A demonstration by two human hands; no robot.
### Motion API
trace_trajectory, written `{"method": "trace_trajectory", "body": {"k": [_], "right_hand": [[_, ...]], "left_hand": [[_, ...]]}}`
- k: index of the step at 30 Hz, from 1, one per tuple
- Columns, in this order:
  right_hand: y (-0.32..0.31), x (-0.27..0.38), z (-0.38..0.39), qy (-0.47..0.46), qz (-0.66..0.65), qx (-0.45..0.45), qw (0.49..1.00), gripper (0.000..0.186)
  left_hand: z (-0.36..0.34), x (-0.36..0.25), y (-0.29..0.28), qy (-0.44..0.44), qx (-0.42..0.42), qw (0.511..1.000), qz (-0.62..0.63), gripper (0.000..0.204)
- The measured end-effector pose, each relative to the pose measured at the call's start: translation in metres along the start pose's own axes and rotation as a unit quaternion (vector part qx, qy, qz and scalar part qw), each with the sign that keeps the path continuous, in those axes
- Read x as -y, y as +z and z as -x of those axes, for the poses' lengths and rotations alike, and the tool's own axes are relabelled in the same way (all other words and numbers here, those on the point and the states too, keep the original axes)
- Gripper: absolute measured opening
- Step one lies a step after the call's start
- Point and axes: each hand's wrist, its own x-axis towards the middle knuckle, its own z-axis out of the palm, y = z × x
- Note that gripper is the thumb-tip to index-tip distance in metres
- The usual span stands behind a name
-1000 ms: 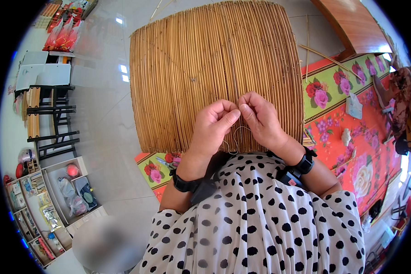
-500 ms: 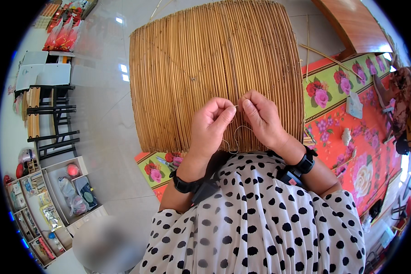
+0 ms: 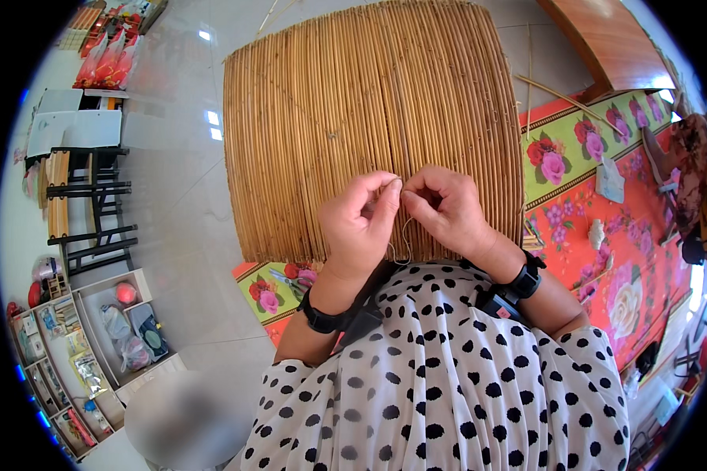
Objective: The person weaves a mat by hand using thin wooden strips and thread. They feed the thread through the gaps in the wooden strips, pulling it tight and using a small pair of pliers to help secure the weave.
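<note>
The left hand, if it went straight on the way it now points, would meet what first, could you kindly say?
Most likely the right hand, since the left hand points its pinched fingertips toward it; depth between them is hard to judge, and the brown slatted mat lies below both.

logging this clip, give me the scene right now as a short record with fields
left hand: thumb and fingers pinched together; grip too fine to confirm
right hand: fingers curled, close beside the left
thread: thin, pale, hanging below the hands
reed panel: brown stalks side by side, beneath both hands
floral cloth: red with green border, right of the panel
loose stalks: beyond the panel's right edge
</note>
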Motion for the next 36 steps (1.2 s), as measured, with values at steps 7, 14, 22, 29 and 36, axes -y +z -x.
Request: {"method": "trace_trajectory", "body": {"k": [7, 14, 22, 29, 36], "right_hand": [[0.0022, -0.0005, -0.0006, -0.001, -0.003, -0.025, 1.000, 0.010], [0.0025, -0.0016, -0.0004, -0.011, 0.003, -0.031, 0.999, 0.010], [0.0019, -0.0024, -0.0012, -0.018, 0.003, -0.026, 0.999, 0.009], [0.0013, -0.0041, -0.0008, -0.033, 0.007, -0.018, 0.999, 0.008], [0.0019, -0.0040, -0.0012, -0.044, 0.011, -0.015, 0.999, 0.008]], "left_hand": [[0.0027, 0.0014, 0.0087, 0.059, -0.034, 0.995, -0.077, 0.009], [0.0005, 0.0029, 0.0084, 0.085, -0.035, 0.988, -0.124, 0.010], [0.0002, 0.0012, 0.0101, 0.040, -0.020, 0.997, -0.070, 0.006], [-0.0014, -0.0012, 0.0090, 0.030, -0.010, 0.998, -0.053, 0.005], [-0.0008, 0.0000, 0.0091, 0.026, -0.011, 0.998, -0.048, 0.005]]}}
